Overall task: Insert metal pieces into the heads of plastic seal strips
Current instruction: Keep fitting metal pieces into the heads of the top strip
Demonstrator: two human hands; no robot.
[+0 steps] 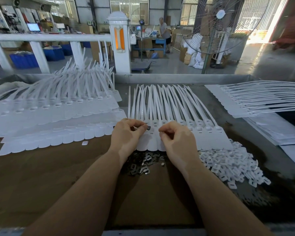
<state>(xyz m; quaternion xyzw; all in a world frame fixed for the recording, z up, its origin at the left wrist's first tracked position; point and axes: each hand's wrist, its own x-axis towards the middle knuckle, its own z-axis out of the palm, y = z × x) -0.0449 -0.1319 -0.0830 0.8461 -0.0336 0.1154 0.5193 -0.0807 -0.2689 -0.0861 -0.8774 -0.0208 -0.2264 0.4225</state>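
A fanned row of white plastic seal strips [191,126] lies flat in the middle of the table, heads toward me. My left hand [126,135] pinches a small dark metal piece [148,128] at its fingertips, just over the head of one strip near the row's left end. My right hand [175,140] hovers beside it with fingers curled; whether it holds anything is hidden. A heap of dark metal pieces [143,165] lies below both hands at the strips' near edge.
A pile of small white plastic caps [228,166] lies at the right. Stacked rows of strips [54,116] cover the left of the table, and another batch [255,97] lies at the far right. One loose cap [84,143] sits on the brown cardboard.
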